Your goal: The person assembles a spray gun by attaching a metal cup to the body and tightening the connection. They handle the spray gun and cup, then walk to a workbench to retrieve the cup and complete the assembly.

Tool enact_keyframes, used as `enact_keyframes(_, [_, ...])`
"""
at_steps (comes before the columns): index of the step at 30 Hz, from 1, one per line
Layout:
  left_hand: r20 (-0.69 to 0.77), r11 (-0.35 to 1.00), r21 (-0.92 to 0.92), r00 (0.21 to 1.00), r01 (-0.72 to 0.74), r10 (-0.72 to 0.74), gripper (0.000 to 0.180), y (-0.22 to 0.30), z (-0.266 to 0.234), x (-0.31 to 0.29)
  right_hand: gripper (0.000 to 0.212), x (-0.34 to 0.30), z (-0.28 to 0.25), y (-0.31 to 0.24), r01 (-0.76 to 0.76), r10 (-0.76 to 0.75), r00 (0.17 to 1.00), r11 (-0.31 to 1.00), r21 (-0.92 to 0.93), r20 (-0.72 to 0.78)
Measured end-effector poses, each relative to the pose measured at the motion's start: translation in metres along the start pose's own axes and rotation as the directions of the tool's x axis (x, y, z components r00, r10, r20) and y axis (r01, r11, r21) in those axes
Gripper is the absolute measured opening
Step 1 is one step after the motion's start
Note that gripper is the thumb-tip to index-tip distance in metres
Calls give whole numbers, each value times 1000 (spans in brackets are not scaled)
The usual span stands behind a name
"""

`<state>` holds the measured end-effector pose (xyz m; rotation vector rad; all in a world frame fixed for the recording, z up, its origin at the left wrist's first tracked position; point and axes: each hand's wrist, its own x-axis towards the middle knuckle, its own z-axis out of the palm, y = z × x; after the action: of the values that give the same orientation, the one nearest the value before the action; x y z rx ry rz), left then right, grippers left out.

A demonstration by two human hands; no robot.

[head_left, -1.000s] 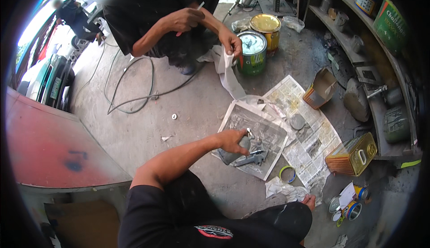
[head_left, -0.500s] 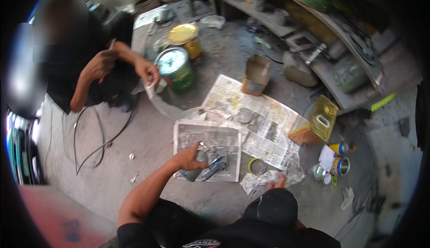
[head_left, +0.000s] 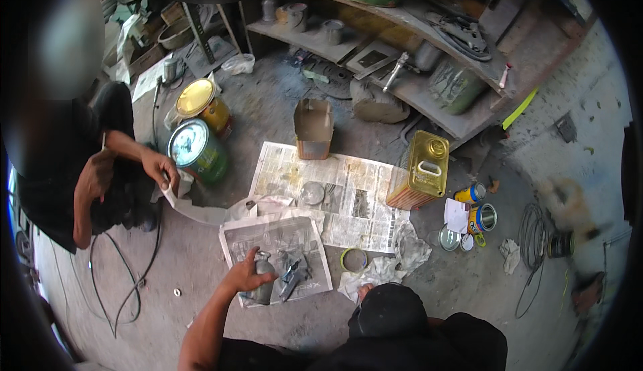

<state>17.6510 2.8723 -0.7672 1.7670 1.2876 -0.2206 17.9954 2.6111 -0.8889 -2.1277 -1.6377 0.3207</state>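
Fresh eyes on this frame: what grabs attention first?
Probably the shiny gold tin at the right end of the newspaper. Next, the green can and yellow can, side by side, upper left. Then the left hand at a grey container on the printed sheet, lower centre.

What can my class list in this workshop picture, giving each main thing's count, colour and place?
newspapers: at least two, grey-white, floor centre
cup: one, grey, nearer newspaper
gun-shaped tool: one, dark and silvery, beside cup
crumpled paper: several pieces, whitish, lower centre
large floor cans: two, green and yellow, upper left
open box: one, brown, upper centre
rectangular tin: one, gold, right of box
hose: count unclear, dark, floor left
shelving: one unit, grey, top right
co-worker: one, dark clothes, left
left hand: one, bare, at cup
right hand: one, mostly hidden, at crumpled paper
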Motion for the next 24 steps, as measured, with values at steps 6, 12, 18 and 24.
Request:
enact_keyframes(6, [-89,990,30,987,137,-134,124,-26,80,35,12,-22,10,11,154,-154,988,988,-9,19])
enact_keyframes(12, [-168,966,9,953,258,-253,129,-58,77,23,12,-28,21,-6,232,-230,970,973,-17,76])
enact_keyframes(18, [182,875,-342,937,343,-297,139,-74,28,15,15,-17,2,1,192,-194,979,980,43,55])
enact_keyframes(24, [-41,977,-125,983,175,-181,126,-107,71,22,15,-18,19,9,193,-196,978,980,42,70])
